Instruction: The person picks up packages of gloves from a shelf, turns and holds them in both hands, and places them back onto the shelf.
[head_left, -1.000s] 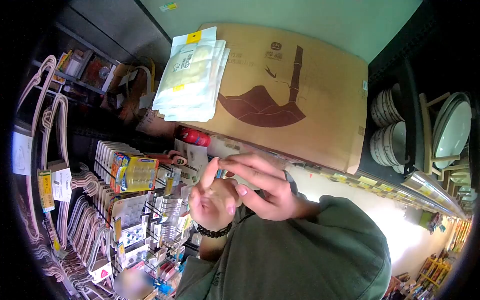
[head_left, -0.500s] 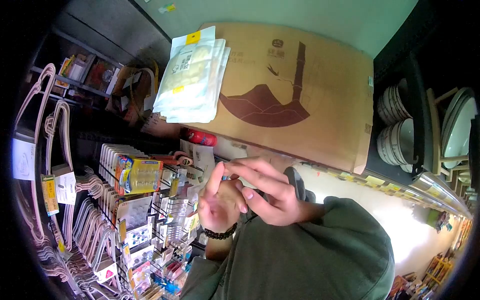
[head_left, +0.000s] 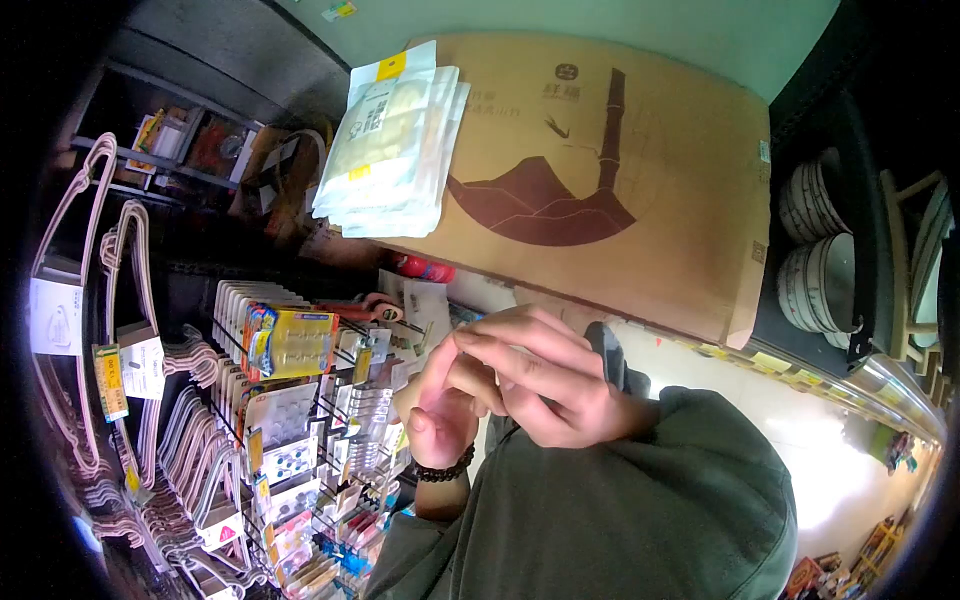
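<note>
My left hand (head_left: 447, 400), with a dark bead bracelet (head_left: 445, 468) at the wrist, is raised in the middle of the view. Its thumb and index finger stand apart, and the other fingers are partly covered. My right hand (head_left: 550, 375) overlaps it from the right, fingers bent and pressed together over the left fingers. Whatever lies between the right fingertips is hidden. Behind both hands is a large cardboard box (head_left: 690, 200) with a dark printed picture. White pouches (head_left: 390, 150) with yellow labels lie stacked on its left part.
Clothes hangers (head_left: 130, 290) hang at the left, beside racks of small carded goods (head_left: 290, 345). Stacked bowls (head_left: 820, 285) and plates (head_left: 930, 260) stand on dark shelving at the right. A red cylindrical item (head_left: 425, 268) shows below the box.
The view has shifted slightly, so the box and shelves sit a little further right. My right fingers have bent more and closed over the left fingers; the small blue spot between them no longer shows.
</note>
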